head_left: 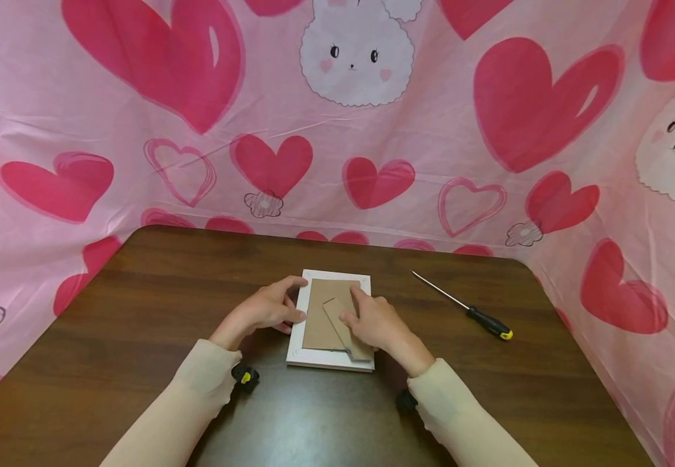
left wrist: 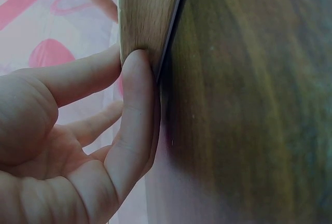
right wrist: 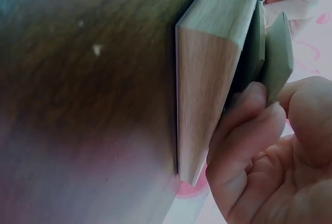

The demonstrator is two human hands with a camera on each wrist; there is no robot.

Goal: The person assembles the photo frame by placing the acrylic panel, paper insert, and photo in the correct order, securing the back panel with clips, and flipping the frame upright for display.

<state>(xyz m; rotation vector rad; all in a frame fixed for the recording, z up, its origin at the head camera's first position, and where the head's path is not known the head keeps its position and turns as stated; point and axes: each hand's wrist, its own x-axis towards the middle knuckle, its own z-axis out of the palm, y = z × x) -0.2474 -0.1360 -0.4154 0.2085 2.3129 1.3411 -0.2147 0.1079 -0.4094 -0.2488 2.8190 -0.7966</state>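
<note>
Left edge of a white-bordered frame [head_left: 296, 344] is touched by the left hand [head_left: 267, 306], fingers loosely parted; frame is laid flat on the table [head_left: 314, 421], between both hands. At its right side, the tilted flap [head_left: 362, 353] is pinched by the right hand [head_left: 379, 322]. Screwdriver [head_left: 489, 322] seen farther right; heart-printed cloth [head_left: 325, 130] hung behind.

Picture frame [head_left: 314, 357] lies about mid-counter [head_left: 197, 285]. Backing board [head_left: 316, 324] set within frame's border; support flap [head_left: 357, 350] slants over board, lower end at near right. Left hand [head_left: 266, 306] at frame's left edge; right hand [head_left: 379, 321] above frame's right side, by flap. Screwdriver [head_left: 487, 322] right of frame, tip far left, handle near right. Cloth [head_left: 337, 130] behind counter's far edge.
</note>
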